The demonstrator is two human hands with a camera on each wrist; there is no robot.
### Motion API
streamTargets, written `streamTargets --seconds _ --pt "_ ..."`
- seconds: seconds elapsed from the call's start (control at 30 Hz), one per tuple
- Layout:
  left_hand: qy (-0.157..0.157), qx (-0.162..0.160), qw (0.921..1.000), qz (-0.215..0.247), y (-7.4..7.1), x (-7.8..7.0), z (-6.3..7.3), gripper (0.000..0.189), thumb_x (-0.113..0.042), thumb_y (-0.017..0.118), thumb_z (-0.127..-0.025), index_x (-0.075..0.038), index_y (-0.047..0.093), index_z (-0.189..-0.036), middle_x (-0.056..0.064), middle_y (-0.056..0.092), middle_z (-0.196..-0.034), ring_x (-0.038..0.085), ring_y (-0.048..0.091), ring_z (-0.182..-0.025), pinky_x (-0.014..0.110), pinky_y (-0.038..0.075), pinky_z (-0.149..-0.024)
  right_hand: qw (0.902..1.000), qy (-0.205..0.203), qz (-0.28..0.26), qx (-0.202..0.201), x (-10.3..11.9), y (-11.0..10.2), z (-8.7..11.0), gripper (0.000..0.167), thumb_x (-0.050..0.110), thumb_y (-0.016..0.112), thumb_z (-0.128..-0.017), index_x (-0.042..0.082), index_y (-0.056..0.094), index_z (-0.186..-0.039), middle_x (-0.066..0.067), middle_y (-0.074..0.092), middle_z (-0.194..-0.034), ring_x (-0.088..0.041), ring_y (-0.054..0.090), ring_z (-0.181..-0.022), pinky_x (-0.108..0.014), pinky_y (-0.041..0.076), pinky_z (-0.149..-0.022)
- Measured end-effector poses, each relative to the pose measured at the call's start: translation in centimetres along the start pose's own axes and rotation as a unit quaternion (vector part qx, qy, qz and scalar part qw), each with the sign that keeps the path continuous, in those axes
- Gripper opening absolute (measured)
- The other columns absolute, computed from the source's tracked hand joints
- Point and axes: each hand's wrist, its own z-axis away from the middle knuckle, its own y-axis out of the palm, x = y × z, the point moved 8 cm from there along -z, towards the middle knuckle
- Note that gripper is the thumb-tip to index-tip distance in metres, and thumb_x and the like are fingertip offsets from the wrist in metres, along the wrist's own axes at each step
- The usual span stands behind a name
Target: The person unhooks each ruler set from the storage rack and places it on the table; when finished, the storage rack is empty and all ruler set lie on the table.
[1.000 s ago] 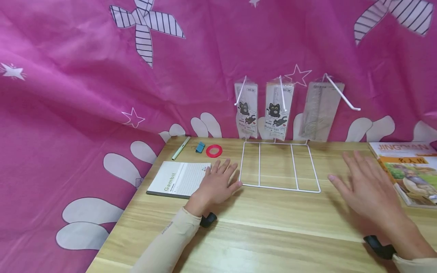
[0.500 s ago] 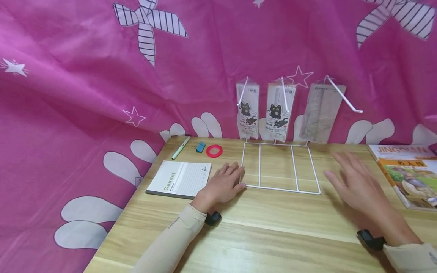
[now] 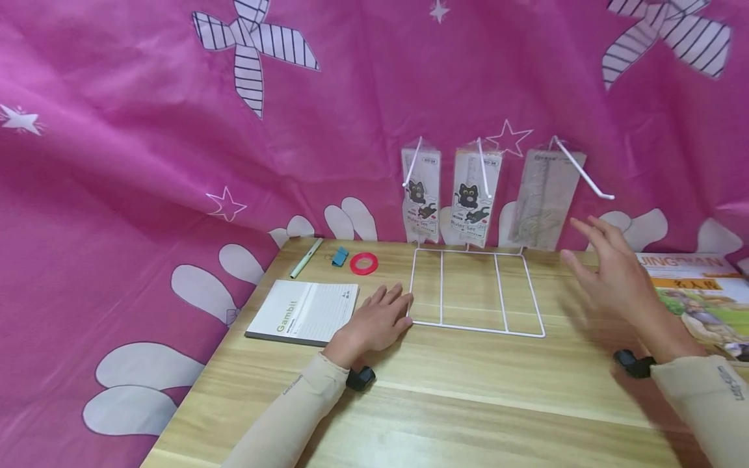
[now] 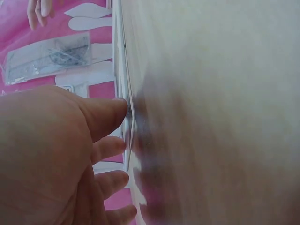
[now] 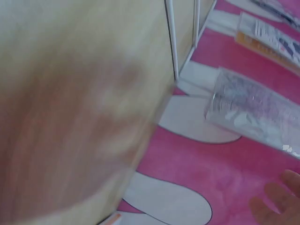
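Observation:
A white wire display rack (image 3: 474,329) stands on the wooden table, its flat base toward me. From its three hooks hang clear-bagged ruler sets: a left one (image 3: 422,207), a middle one (image 3: 475,211) with black cat pictures, and a plain-backed right one (image 3: 547,201). My left hand (image 3: 374,322) rests at the base's left side, thumb and fingertips right at the wire (image 4: 133,117), fingers extended. My right hand (image 3: 617,276) is raised over the table, fingers spread and holding nothing, close to the lower right of the right ruler set (image 5: 255,110).
Left of the rack lie a notebook (image 3: 301,312), a pale green pen (image 3: 307,259), a blue binder clip (image 3: 340,257) and a red ring of tape (image 3: 375,264). An illustrated book (image 3: 696,309) lies at the right. A pink patterned cloth (image 3: 351,130) hangs behind.
My right hand has risen and moved toward the hanging right ruler set. The left hand has shifted slightly right, off the notebook and onto the rack base's left edge.

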Motion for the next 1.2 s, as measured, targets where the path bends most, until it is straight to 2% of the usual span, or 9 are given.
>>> streamTargets --seconds 0.1,0.3,0.5,0.67,0.9,1.2 --pt "0.002 -0.004 1.0000 0.001 -0.1 0.0 0.0 0.056 -0.042 0.047 -0.112 -0.023 0.039 -0.164 0.010 0.025 -0.176 0.043 0.019 -0.162 0.063 0.026 -0.128 0.9999 -0.001 -0.009 -0.005 -0.4 -0.3 -1.2 0.062 0.021 0.071 -0.101 0.015 0.049 -0.158 -0.028 0.038 -0.162 -0.055 0.039 -0.145 -0.081 0.036 -0.101" --pt "0.004 -0.007 1.0000 0.001 -0.1 -0.1 0.1 0.055 -0.040 0.047 -0.112 -0.022 0.040 -0.163 0.013 0.027 -0.174 0.045 0.021 -0.161 0.063 0.027 -0.128 0.9978 -0.035 -0.036 -0.042 -0.7 0.0 -3.0 0.054 0.006 0.079 -0.091 0.004 0.062 -0.143 -0.028 0.050 -0.145 -0.050 0.048 -0.131 -0.068 0.043 -0.096" --pt "-0.004 -0.005 1.0000 0.001 0.1 0.3 0.3 0.055 -0.042 0.047 -0.112 -0.023 0.040 -0.163 0.012 0.028 -0.174 0.044 0.021 -0.161 0.062 0.026 -0.128 0.9962 0.004 -0.083 -0.027 -1.5 1.4 -4.0 0.052 0.007 0.076 -0.094 0.004 0.061 -0.144 -0.029 0.046 -0.146 -0.052 0.046 -0.130 -0.073 0.037 -0.108" --pt "-0.009 -0.004 1.0000 0.000 0.2 0.4 0.3 0.055 -0.042 0.047 -0.112 -0.024 0.040 -0.164 0.012 0.028 -0.174 0.044 0.021 -0.161 0.061 0.026 -0.129 0.9951 0.029 -0.094 -0.010 -2.0 2.1 -4.4 0.053 0.012 0.075 -0.097 0.006 0.059 -0.147 -0.030 0.042 -0.148 -0.054 0.044 -0.132 -0.075 0.035 -0.109" --pt "-0.011 -0.003 0.9999 0.002 0.3 0.6 0.2 0.056 -0.043 0.048 -0.111 -0.025 0.040 -0.164 0.011 0.028 -0.174 0.043 0.021 -0.162 0.061 0.026 -0.129 0.9949 0.037 -0.094 0.001 -2.1 2.8 -4.9 0.056 0.009 0.077 -0.095 0.005 0.056 -0.147 -0.034 0.041 -0.147 -0.058 0.040 -0.133 -0.078 0.033 -0.105" --pt "-0.009 -0.001 0.9999 0.006 0.4 0.5 0.0 0.056 -0.044 0.047 -0.111 -0.027 0.039 -0.164 0.009 0.026 -0.175 0.041 0.019 -0.163 0.062 0.024 -0.129 0.9958 0.014 -0.081 -0.042 -2.1 3.0 -5.1 0.061 0.001 0.082 -0.088 -0.001 0.057 -0.143 -0.034 0.049 -0.138 -0.051 0.037 -0.124 -0.058 0.031 -0.092"
